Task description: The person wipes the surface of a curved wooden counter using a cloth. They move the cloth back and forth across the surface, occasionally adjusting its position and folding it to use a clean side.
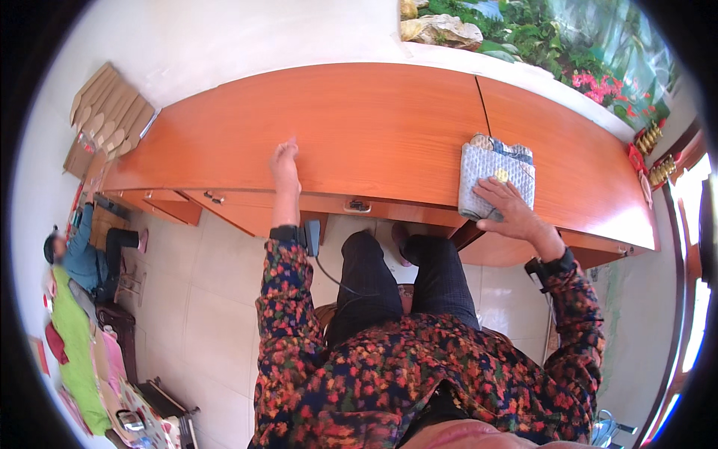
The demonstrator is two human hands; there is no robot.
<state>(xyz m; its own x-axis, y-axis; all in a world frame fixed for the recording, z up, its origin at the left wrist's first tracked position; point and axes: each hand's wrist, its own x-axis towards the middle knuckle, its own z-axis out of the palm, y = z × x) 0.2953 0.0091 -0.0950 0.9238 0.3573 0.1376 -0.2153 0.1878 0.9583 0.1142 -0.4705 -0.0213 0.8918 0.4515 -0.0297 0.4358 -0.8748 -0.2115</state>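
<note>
A folded bundle of pale grey quilted fabric (472, 168) lies on the orange wooden desk top (359, 123), near its front edge. It has a round yellow patch, and blue and tan patterned folds show at its far end. My right hand (507, 209) rests palm down on the bundle's near part, fingers spread over the cloth. To the left, my left hand (286, 167) is over the desk, turned edge-on with its fingers partly curled. No object shows in it, though its palm side is mostly hidden. Each wrist wears a black strap.
Brown cardboard pieces (109, 112) stand at the desk's left end. A person (84, 261) in blue sits further left, near a green-covered piece of furniture (78, 359). Gold ornaments (656, 151) are at the far right. Drawer fronts with handles (357, 206) line the desk's near side.
</note>
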